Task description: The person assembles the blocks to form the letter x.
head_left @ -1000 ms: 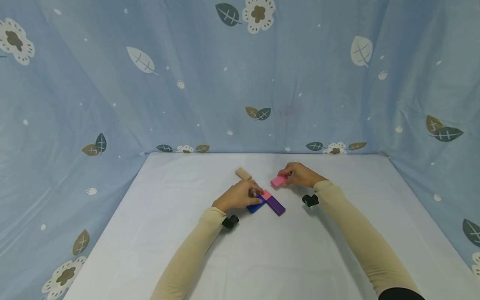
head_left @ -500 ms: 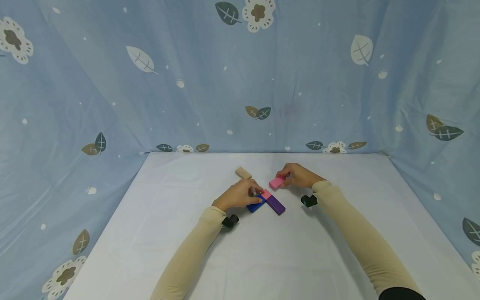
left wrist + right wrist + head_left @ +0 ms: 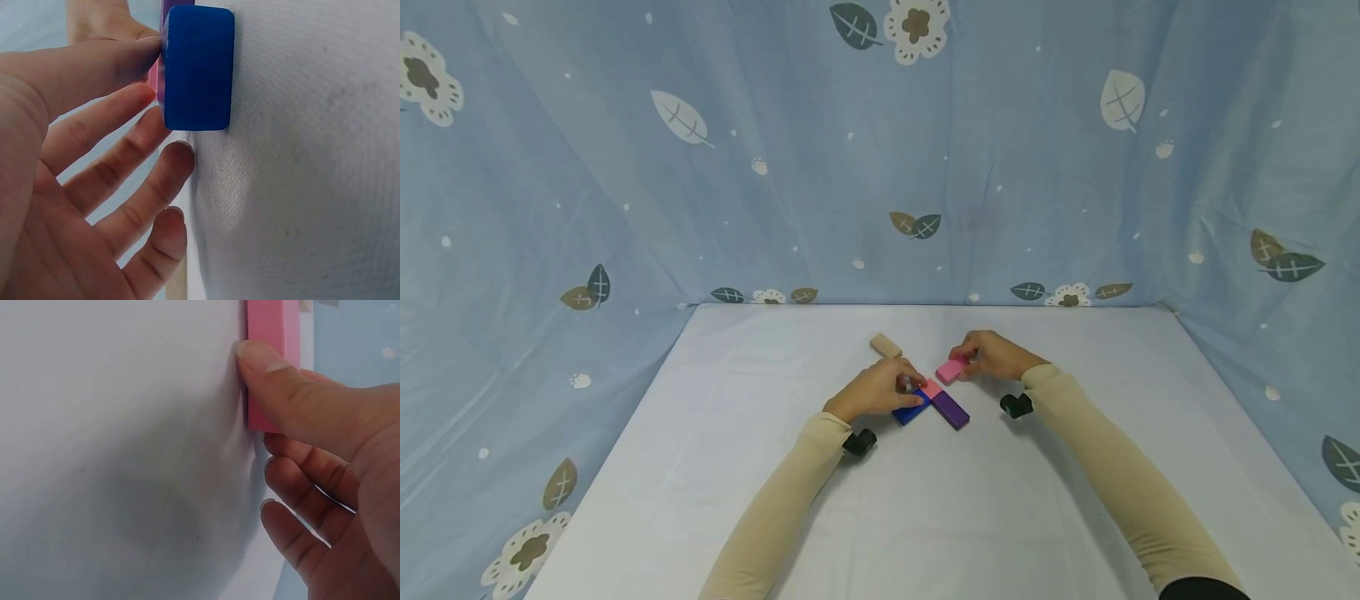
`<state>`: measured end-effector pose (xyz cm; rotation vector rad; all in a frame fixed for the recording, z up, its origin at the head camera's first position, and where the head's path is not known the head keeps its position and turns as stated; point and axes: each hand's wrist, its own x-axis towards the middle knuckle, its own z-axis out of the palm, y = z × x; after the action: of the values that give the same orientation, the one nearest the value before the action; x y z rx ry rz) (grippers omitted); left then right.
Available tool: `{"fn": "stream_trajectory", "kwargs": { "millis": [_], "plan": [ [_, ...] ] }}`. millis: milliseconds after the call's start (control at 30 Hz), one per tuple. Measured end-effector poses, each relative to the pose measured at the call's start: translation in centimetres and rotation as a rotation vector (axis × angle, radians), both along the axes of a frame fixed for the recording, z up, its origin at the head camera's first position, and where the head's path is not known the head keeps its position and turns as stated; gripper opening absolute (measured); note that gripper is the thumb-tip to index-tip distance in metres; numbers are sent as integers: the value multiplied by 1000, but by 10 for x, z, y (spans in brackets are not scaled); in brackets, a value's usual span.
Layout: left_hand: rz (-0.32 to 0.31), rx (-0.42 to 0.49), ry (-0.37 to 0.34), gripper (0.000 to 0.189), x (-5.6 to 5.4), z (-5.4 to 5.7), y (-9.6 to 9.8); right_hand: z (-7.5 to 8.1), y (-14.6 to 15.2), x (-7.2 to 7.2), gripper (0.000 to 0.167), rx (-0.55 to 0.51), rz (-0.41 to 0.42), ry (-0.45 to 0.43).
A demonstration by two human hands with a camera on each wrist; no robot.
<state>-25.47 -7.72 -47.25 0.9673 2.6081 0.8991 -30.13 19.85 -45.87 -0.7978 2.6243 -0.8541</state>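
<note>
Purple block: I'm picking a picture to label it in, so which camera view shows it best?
The head view: the purple block lies there uncovered, its top in full sight. The left wrist view shows only a purple sliver at the upper edge, behind the blue block; the right wrist view shows none of it.

A white surface with faint creases, narrowing toward its far edge, carries a pale blue cloth rising straight behind it. More of the same cloth hangs to the surface's left and right, loosely folded. Printed white flowers, green and brown leaves and small paw marks are scattered around the surface. Soft light falls over the surface.
</note>
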Motion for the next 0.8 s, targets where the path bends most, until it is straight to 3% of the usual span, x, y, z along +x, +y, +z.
{"fn": "stream_trajectory", "kwargs": {
  "millis": [800],
  "plan": [
    [2,-8,7,30,0,1,0,1,-6,3,30,19,-8,-23]
  ]
}}
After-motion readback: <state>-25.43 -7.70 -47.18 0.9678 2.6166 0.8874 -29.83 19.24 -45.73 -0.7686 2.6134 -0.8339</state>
